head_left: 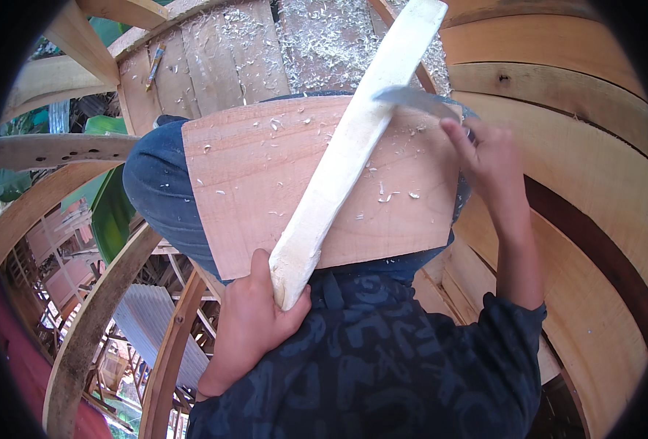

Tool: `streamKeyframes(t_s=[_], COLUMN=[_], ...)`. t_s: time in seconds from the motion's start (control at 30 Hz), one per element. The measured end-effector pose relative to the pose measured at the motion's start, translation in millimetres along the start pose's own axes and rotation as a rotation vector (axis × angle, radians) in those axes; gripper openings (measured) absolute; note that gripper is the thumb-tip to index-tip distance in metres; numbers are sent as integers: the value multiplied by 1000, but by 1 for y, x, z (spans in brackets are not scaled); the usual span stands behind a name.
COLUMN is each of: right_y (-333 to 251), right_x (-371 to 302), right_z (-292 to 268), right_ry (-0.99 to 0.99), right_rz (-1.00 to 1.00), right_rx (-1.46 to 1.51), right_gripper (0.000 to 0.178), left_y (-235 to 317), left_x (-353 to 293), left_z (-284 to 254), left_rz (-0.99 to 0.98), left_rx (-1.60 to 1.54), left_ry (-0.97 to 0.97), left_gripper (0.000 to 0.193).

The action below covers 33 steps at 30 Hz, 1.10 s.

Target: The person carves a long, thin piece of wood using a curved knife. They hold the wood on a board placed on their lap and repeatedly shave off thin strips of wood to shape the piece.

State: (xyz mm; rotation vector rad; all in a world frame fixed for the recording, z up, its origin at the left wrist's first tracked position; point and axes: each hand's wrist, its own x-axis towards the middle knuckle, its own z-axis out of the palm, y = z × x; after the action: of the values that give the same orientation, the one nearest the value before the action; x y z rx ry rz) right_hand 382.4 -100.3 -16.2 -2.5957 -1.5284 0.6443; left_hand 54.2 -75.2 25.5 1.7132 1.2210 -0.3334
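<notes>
My left hand [254, 322] grips the near end of a long pale wooden stick [353, 143] that runs up and away across a flat wooden board [254, 183] lying on my lap. My right hand [491, 157] holds a knife with a curved grey blade [415, 99], its edge against the stick's right side near the far end. Small wood shavings lie scattered on the board around the stick.
Curved wooden planks [587, 161] of a hull-like structure rise at the right. A plank platform [221, 55] covered in shavings lies ahead, with a pencil-like tool [154, 66] on it. Bent wooden ribs [83, 329] and green leaves [108, 212] are at the left, with open drop below.
</notes>
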Motion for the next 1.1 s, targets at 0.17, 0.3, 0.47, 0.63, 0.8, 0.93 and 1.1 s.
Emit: streamKeyframes(t_s=[0.17, 0.3, 0.47, 0.63, 0.8, 0.93, 1.1], right_y=[-24, -21, -6, 23, -25, -32, 12], right_x=[-37, -25, -13, 20, -33, -35, 9], right_z=[23, 21, 25, -4, 18, 19, 16], right_ry=[-19, 0, 87, 90, 10, -55, 72], right_rz=[-246, -258, -192, 162, -283, -218, -21], right_rx=[9, -68, -82, -21, -65, -44, -107], right_gripper=[62, 62, 66, 71, 63, 63, 72], left_y=[1, 5, 5, -10, -9, -13, -9], left_x=[1, -1, -2, -10, -6, -1, -8], left_z=[-1, -2, 2, 6, 5, 2, 3], left_rz=[-5, 5, 14, 16, 2, 25, -30], left_rx=[-19, -15, 4, -13, -9, -36, -61], left_ry=[-33, -13, 0, 4, -13, -39, -18], left_gripper=[44, 44, 43, 43, 43, 44, 44])
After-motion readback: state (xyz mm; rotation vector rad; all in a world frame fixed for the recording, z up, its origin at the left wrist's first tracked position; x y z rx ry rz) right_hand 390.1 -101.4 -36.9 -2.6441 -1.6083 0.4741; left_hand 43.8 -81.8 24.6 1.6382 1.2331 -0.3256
